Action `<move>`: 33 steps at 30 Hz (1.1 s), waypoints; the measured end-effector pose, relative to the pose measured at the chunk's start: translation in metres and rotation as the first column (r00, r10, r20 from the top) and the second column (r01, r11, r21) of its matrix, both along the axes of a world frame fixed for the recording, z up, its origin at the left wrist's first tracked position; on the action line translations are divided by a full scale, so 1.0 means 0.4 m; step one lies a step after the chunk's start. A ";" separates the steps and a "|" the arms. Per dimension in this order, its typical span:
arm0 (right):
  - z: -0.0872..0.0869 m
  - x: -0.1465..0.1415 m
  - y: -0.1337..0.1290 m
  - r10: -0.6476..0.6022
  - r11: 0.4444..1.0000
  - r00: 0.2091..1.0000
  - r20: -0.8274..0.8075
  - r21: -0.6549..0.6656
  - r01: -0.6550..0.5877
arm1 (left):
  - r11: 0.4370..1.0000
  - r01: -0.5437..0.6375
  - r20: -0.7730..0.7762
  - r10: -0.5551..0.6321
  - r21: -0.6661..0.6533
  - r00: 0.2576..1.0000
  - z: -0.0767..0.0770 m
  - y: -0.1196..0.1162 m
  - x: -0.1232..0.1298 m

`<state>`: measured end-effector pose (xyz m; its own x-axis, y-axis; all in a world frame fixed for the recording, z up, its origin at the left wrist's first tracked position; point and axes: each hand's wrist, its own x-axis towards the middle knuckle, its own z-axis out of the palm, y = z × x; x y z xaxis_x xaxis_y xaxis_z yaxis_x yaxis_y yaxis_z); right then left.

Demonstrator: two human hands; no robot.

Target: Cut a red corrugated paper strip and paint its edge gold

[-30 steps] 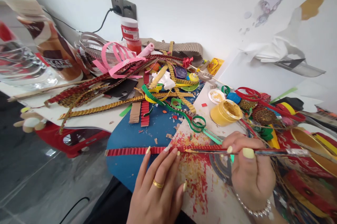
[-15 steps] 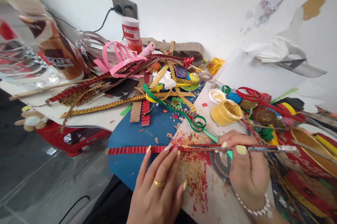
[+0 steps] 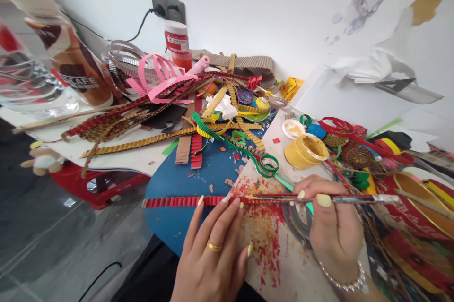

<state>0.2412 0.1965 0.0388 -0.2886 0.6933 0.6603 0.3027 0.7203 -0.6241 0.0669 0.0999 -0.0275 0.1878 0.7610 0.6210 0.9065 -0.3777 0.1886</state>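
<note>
A narrow red corrugated cardboard strip (image 3: pixel 166 202) lies sideways across the near part of the table. My left hand (image 3: pixel 214 247) rests flat on it, fingers stretched out and their tips touching the strip. Between the thumb and fingers of my right hand (image 3: pixel 333 221) is a paintbrush (image 3: pixel 354 199), its tip pointing left. Yellowish paint shows on the bristles, which touch or hover just over the strip near my left fingertips; I cannot tell which. Behind my right hand stands an uncapped jar of yellow paint (image 3: pixel 300 153), with its white lid (image 3: pixel 292 128) beside it.
Coiled and loose corrugated strips (image 3: pixel 170 136) heap up at the back. A coffee bottle (image 3: pixel 76 65) stands at left, and a red paint jar (image 3: pixel 176 37) near the wall. At right is a red can (image 3: pixel 413 207). Paint-stained board (image 3: pixel 262 254) lies under my hands.
</note>
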 end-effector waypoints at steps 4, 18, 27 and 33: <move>0.001 0.001 -0.001 -0.011 1.000 1.000 0.012 0.003 0.011 | 1.000 -0.004 -0.001 0.004 -0.001 1.000 0.001 0.001 0.001; 0.002 0.006 0.004 0.033 0.999 0.999 0.042 -0.033 -0.031 | 1.000 0.008 0.017 -0.008 -0.006 1.000 0.001 -0.004 0.002; 0.000 0.010 0.001 0.050 0.998 0.998 0.032 -0.049 -0.049 | 1.000 0.007 0.020 -0.006 -0.010 1.000 -0.002 -0.001 0.001; 0.001 0.009 -0.004 0.048 0.991 0.999 0.007 -0.127 -0.047 | 1.000 -0.006 0.037 0.007 -0.009 0.999 0.000 -0.003 0.004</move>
